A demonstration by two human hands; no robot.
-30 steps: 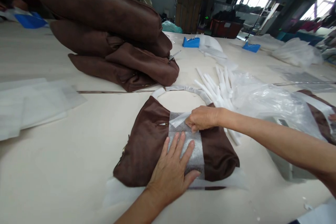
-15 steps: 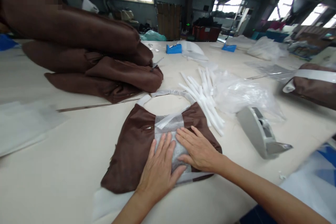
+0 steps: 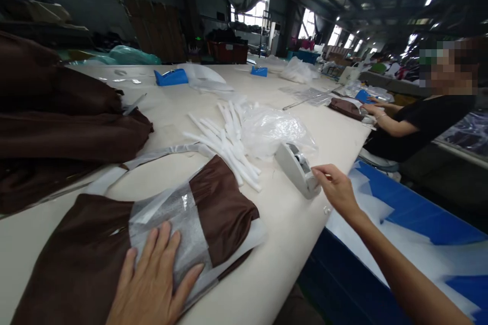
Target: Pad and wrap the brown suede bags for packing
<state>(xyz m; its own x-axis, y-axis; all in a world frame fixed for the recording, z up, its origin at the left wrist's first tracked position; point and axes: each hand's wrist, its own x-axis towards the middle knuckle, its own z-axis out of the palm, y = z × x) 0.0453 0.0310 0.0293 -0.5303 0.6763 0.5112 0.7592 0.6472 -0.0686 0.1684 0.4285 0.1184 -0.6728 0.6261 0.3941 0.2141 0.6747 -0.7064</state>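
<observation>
Support for the brown bag (image 3: 76,249) is now coming from the left hand (image 3: 150,274) alone; the right hand (image 3: 337,190) is no longer pressing on the bag and is working at the grey tape dispenser (image 3: 292,175). The left fingers are spreading, with the thumb standing apart, and are resting on the translucent wrap (image 3: 190,236) around the bag's middle. The bag is lying on the table (image 3: 244,289), extending under the left palm and to both sides of those fingers. The right thumb and forefinger are meeting in a pinch at the dispenser's near end; whether tape is passing between them, the view is not showing. This change is apparently meaning that the wrap is being steadied on one side while tape is being sought on the other. Beyond the left fingertips, the covered handle (image 3: 163,155) is arching away from the bag's upper edge. Between the left fingertips and the dispenser, but farther out, white strips (image 3: 229,147) are lying in a loose fan, and clear plastic (image 3: 272,129) is bunching just beside them. Farther out to the left of the left fingers, other brown bags (image 3: 68,132) are sitting in a stack.
</observation>
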